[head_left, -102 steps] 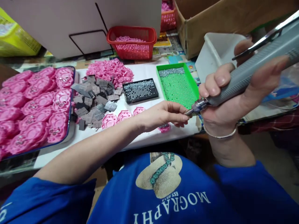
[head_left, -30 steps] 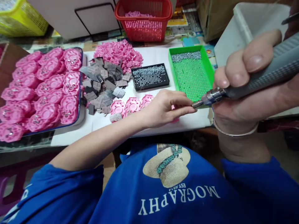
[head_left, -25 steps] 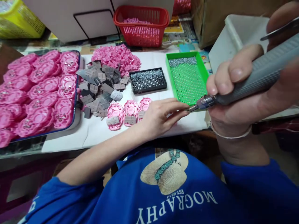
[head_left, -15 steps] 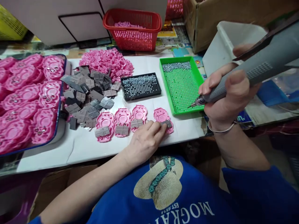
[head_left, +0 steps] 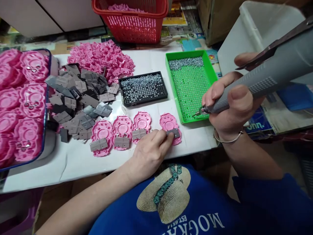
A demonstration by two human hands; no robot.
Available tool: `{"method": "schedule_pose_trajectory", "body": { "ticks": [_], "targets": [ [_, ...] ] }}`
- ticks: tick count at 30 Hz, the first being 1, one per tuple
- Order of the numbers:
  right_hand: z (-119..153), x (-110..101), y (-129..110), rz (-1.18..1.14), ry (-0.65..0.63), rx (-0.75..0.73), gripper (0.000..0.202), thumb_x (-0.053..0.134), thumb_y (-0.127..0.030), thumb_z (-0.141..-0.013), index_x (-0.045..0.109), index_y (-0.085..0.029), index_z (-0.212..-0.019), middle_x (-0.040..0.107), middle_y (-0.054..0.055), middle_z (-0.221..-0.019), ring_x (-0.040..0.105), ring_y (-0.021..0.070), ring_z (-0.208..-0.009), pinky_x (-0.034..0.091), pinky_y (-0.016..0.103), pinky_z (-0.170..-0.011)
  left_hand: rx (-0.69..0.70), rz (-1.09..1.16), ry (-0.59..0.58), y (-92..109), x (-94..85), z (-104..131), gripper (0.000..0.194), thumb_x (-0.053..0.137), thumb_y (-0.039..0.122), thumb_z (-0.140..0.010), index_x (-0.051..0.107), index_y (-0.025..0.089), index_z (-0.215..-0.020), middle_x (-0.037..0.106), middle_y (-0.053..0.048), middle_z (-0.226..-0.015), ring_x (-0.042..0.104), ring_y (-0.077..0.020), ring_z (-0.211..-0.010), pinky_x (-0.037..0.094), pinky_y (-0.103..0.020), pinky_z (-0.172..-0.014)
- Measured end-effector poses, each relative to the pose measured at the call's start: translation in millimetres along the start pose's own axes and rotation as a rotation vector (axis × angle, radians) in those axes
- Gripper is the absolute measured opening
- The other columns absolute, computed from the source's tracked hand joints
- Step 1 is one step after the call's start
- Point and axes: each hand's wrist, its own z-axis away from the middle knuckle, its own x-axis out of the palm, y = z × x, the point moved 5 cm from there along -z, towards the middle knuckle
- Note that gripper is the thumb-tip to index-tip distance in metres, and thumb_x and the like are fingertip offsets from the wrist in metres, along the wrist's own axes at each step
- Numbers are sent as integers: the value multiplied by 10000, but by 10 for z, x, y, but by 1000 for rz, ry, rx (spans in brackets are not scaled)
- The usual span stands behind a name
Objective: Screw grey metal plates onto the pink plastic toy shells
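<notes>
My right hand (head_left: 234, 98) is wrapped round a grey electric screwdriver (head_left: 259, 78). Its bit points down at the near end of the green screw tray (head_left: 195, 86), over the holes; whether it touches a screw I cannot tell. With closed fingers, my left hand (head_left: 151, 150) grips a grey plastic plate (head_left: 174, 133) lying on the lower part of a pink plastic shell (head_left: 168, 121). Left of that hand, three more pink shells (head_left: 102, 130) lie in a row, each with a grey plate (head_left: 99, 144) across its lower part.
A black screw tray (head_left: 144, 93) stands left of the green one. Behind are heaps of grey plates (head_left: 85, 98) and small pink parts (head_left: 102, 58), and a red basket (head_left: 132, 27). A blue-rimmed tray (head_left: 46, 130) of pink shells stands at left, a white bin (head_left: 232, 42) at right.
The view has shifted closer and lower over the table. My left hand stays on the grey plate, and the screwdriver bit remains over the near end of the green tray.
</notes>
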Motion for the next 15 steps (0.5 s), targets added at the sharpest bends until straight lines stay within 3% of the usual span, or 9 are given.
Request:
{"method": "schedule_pose_trajectory", "body": {
  "ticks": [5,10,15],
  "targets": [
    [28,11,-24,-74,40,-37,273,767,-368,-720,694,-276,-966,520,-73,-583,460,94,-380,348,261,-313,11,-73,-37,17,5,11,248,413,85,-1001,610,46,-1147,548,-35,-733,499,-153,-643,369,-286,-497],
    [39,3,-3,-37,10,-3,273,766,-384,-740,678,-295,-983,524,-71,-605,482,104,-406,369,266,-342,23,-119,-62,27,27,23,274,417,41,-963,607,46,-1160,564,-27,-721,520,-154,-616,392,-302,-486],
    [8,79,-55,-64,8,-83,297,766,-361,-741,711,-279,-1021,543,-68,-580,427,84,-392,339,260,-343,79,-100,57,122,-80,84,256,531,108,-945,613,42,-1178,650,-50,-793,550,-149,-640,388,-296,-476]
  ]
}}
